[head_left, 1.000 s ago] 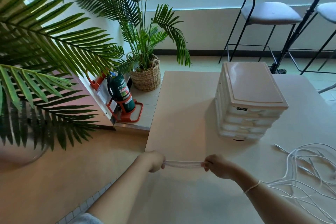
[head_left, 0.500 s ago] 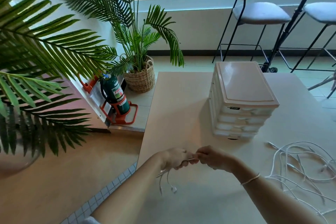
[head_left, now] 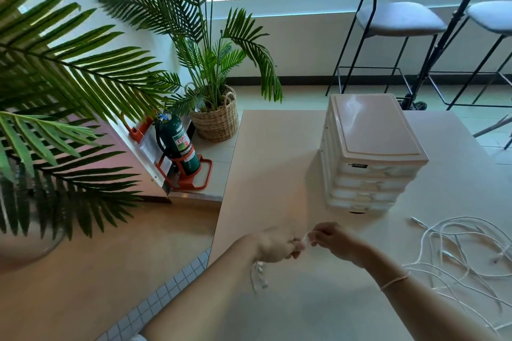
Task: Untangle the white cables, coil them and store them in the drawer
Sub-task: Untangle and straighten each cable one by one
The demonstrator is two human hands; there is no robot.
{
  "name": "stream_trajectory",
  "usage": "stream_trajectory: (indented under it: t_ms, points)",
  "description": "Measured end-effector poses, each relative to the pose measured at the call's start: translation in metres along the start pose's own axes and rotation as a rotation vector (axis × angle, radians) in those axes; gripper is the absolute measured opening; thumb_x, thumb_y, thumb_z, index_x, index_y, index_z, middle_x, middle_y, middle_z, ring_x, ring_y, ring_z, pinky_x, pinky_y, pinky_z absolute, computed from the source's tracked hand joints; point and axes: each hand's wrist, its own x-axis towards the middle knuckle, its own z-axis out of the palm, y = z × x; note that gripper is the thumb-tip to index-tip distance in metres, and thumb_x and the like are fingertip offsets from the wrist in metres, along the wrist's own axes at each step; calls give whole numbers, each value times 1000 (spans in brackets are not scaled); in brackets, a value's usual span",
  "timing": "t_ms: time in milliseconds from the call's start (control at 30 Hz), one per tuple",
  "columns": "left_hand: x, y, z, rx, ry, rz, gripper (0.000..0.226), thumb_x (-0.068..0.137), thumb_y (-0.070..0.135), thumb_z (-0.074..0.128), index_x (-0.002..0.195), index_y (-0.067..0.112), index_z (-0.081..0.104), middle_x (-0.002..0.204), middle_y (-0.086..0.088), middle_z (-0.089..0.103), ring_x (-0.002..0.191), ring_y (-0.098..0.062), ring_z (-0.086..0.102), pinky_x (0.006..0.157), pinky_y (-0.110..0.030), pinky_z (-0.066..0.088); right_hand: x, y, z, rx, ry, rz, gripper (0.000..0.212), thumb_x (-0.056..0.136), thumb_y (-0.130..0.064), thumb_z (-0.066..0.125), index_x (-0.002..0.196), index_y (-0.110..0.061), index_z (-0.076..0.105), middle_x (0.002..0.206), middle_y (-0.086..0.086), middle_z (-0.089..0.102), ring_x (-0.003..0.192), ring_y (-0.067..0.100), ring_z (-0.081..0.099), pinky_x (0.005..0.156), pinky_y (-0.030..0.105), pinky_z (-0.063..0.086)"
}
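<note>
- A large palm frond (head_left: 63, 86) fills the left edge, and a potted palm in a woven basket (head_left: 217, 122) stands on the floor further back.
- A green fire extinguisher (head_left: 180, 147) is seen in an orange stand on the floor, just left of the table (head_left: 271, 163).
- The left hand (head_left: 273, 243) is held above the near part of the table, its fingers curled round a bundled white cable (head_left: 303, 238); loose ends of that cable (head_left: 259, 275) hang blurred below the wrist.
- The right hand (head_left: 333, 241) is set just beside the left, thumb and fingers pinching the same cable where it shows between the two hands.
- A white drawer unit (head_left: 368, 152) stands on the table beyond the hands, with all its drawers closed.
- A tangle of white cables (head_left: 460, 255) is spread on the table at the right, near the right forearm and well apart from the held cable.
- Two stools (head_left: 399, 19) are seen on the floor behind the table.
</note>
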Motion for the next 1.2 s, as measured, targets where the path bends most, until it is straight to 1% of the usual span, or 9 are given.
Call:
stream_trajectory:
  t_ms: [67,233,433,533,667,800,1000,1100,1200]
  points:
    - [0,-3,-6,57,23,-5,24,101,27,36,87,15,52,72,-1,46,76,-18,42,60,-23,32,-4,-1,10,-10,19,4,35,94,-19,48,60,-25,57,64,-4,52,57,9,42,49,20,29]
    - [6,-9,-17,134,83,-60,23,101,24,37,93,14,56,89,-7,50,82,-18,43,66,-24,30,-16,-13,8,8,-262,21,34,96,-27,47,63,-21,54,56,-6,39,43,6,29,37,16,20]
    - [6,2,-15,116,89,10,24,101,23,36,91,13,56,72,0,50,80,-16,43,63,-24,34,0,-14,-14,344,5,37,35,97,-22,45,65,-13,53,39,-13,34,33,4,23,34,17,15]
    - [9,-10,-15,116,124,-49,27,100,21,36,97,9,60,95,-15,62,81,-18,44,72,-26,36,-4,-14,0,254,-62,10,36,97,-22,46,62,-16,53,38,-12,34,33,3,25,35,18,17]
    - [13,-13,-14,71,120,-77,26,100,22,38,98,11,61,76,-2,50,78,-19,43,59,-23,33,-12,-10,2,154,-269,7,33,97,-22,44,66,-17,52,50,-7,36,37,4,27,35,17,20]
    - [14,-9,-10,103,110,-62,26,100,23,36,95,12,59,89,-11,52,81,-20,46,70,-24,35,-11,-19,-7,108,-347,30,27,101,-23,35,83,-14,53,61,-1,46,31,2,35,36,17,24]
    - [12,-5,-3,-10,115,-20,29,97,17,38,103,6,63,89,-5,54,83,-18,48,73,-25,39,-6,-30,-1,45,-349,54,32,97,-38,42,74,-20,53,59,-2,35,36,7,26,36,17,23]
    - [10,-11,1,-94,122,-43,26,97,19,40,103,6,61,74,0,52,79,-18,46,65,-24,37,-5,-29,-1,-34,-312,74,35,94,-43,46,67,-21,51,58,-4,35,41,8,24,37,17,21]
    - [6,-13,1,-98,130,-47,32,99,32,39,101,9,61,67,6,48,74,-16,46,62,-22,35,-2,-26,-2,-57,-242,74,35,96,-33,44,64,-21,49,57,-4,38,40,7,27,38,18,21]
